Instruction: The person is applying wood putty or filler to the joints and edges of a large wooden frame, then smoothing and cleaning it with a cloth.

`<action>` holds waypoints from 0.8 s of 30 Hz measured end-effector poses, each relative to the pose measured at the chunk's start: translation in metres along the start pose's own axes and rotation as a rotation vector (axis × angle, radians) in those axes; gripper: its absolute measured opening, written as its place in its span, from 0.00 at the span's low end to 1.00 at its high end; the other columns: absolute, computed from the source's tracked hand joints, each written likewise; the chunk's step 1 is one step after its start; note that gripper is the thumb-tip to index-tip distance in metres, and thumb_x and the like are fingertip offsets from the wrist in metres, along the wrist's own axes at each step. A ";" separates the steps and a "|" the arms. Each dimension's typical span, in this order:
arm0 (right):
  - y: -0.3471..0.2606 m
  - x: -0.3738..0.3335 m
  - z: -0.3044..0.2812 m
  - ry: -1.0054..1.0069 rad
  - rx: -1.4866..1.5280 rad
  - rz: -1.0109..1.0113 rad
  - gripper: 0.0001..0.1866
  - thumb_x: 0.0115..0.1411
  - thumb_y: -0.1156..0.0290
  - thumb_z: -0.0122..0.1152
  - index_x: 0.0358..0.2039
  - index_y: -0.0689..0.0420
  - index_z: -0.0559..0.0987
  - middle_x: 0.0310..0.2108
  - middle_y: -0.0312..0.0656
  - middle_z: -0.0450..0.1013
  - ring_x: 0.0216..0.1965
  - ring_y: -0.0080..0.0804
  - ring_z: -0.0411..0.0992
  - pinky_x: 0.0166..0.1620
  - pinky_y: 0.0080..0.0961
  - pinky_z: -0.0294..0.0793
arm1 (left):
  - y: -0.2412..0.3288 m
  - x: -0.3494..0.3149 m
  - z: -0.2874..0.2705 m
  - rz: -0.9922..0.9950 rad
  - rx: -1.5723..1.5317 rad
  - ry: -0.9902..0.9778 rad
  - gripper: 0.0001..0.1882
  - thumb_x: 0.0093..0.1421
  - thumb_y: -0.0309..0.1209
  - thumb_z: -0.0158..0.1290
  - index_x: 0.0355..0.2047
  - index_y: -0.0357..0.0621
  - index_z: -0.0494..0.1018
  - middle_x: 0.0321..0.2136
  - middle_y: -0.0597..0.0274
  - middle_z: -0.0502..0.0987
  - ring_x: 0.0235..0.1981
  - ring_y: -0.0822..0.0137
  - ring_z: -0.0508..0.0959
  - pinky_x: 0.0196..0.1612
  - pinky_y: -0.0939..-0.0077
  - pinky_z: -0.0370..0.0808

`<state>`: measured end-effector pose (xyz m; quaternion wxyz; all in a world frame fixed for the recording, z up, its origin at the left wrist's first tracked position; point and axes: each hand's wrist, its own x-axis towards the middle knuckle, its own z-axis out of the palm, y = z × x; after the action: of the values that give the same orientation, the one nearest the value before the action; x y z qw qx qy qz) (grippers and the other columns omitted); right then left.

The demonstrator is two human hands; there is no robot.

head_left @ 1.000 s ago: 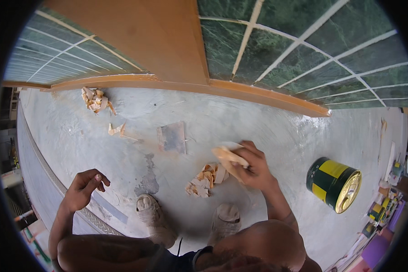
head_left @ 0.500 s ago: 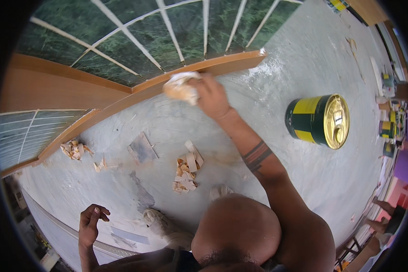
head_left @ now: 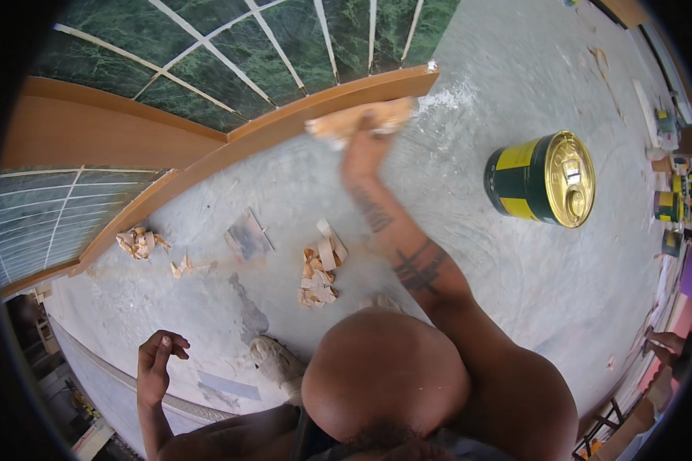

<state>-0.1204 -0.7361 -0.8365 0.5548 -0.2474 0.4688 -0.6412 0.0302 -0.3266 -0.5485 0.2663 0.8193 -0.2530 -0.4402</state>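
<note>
My right hand (head_left: 361, 154) is stretched forward and presses a tan, crumpled pad (head_left: 354, 119) against the wooden strip (head_left: 269, 137) that runs along the foot of the green marble wall (head_left: 231, 54). The pad is blurred. White dust (head_left: 450, 98) lies on the floor near the strip's right end. My left hand (head_left: 158, 365) hangs at the lower left with loosely curled fingers and nothing in it, above the grey concrete floor (head_left: 469, 261). My knee (head_left: 384, 384) fills the lower middle.
A green and yellow tin can (head_left: 542, 180) lies on its side at the right. A pile of tan scraps (head_left: 319, 269), a grey sheet (head_left: 247, 234) and crumpled scraps (head_left: 136, 242) lie on the floor. My shoe (head_left: 277, 361) is below them. Another person's hand (head_left: 665, 346) shows at the right edge.
My right hand lifted the tan pad from near the scrap pile and carried it forward and along the wooden strip. My left hand stayed low at the left.
</note>
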 end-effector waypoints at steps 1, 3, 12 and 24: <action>0.005 -0.031 0.018 -0.044 0.026 0.082 0.35 0.72 0.71 0.56 0.73 0.64 0.52 0.66 0.54 0.63 0.66 0.42 0.65 0.68 0.35 0.63 | 0.000 -0.004 0.000 -0.008 0.008 0.004 0.21 0.76 0.39 0.44 0.36 0.35 0.77 0.31 0.58 0.81 0.30 0.70 0.78 0.41 0.73 0.75; -0.001 -0.043 0.026 -0.087 0.059 0.159 0.35 0.72 0.73 0.55 0.73 0.63 0.51 0.67 0.54 0.62 0.66 0.42 0.65 0.68 0.34 0.63 | 0.002 -0.007 0.001 -0.012 -0.001 -0.009 0.21 0.76 0.39 0.44 0.36 0.34 0.77 0.32 0.58 0.81 0.31 0.70 0.78 0.42 0.73 0.74; -0.031 0.045 -0.004 -0.018 -0.048 -0.036 0.31 0.72 0.80 0.46 0.72 0.57 0.51 0.64 0.49 0.64 0.63 0.39 0.66 0.67 0.33 0.65 | -0.008 -0.028 -0.008 -0.030 -0.034 0.040 0.21 0.76 0.40 0.44 0.35 0.34 0.78 0.30 0.57 0.81 0.31 0.69 0.79 0.42 0.72 0.74; -0.082 0.067 0.000 0.013 -0.178 -0.205 0.30 0.71 0.78 0.46 0.72 0.59 0.53 0.65 0.54 0.63 0.65 0.41 0.64 0.69 0.35 0.60 | 0.010 -0.023 -0.004 0.041 0.032 0.042 0.21 0.76 0.40 0.44 0.35 0.34 0.77 0.30 0.58 0.81 0.30 0.69 0.79 0.42 0.72 0.74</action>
<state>-0.1773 -0.8034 -0.7788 0.4593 -0.3378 0.4997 -0.6521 0.0202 -0.3185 -0.5265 0.2674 0.8271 -0.2713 -0.4134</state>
